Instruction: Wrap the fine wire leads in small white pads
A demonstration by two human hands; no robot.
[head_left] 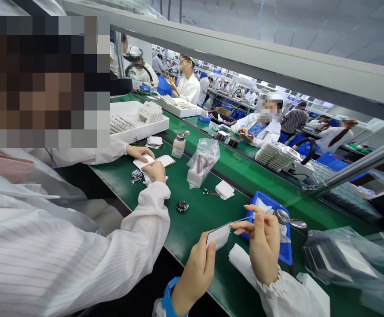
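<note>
My left hand (196, 268) pinches a small flat white piece (218, 234) by its lower edge, just above the green bench (205, 211). My right hand (261, 240) is closed on a thin strip or film that runs from the top of that piece, pulling toward the right. A blue tray (286, 251) lies right behind my right hand, with a round metal-rimmed tool (282, 216) on it. A white sheet (241, 259) rests on the bench under my hands.
A co-worker in a white striped coat sits close on my left, hands (150, 163) on white cards. On the bench are a clear bag (203, 160), a small bottle (178, 145), white trays (139, 127) and a bagged stack (343, 259) at right. More workers sit across.
</note>
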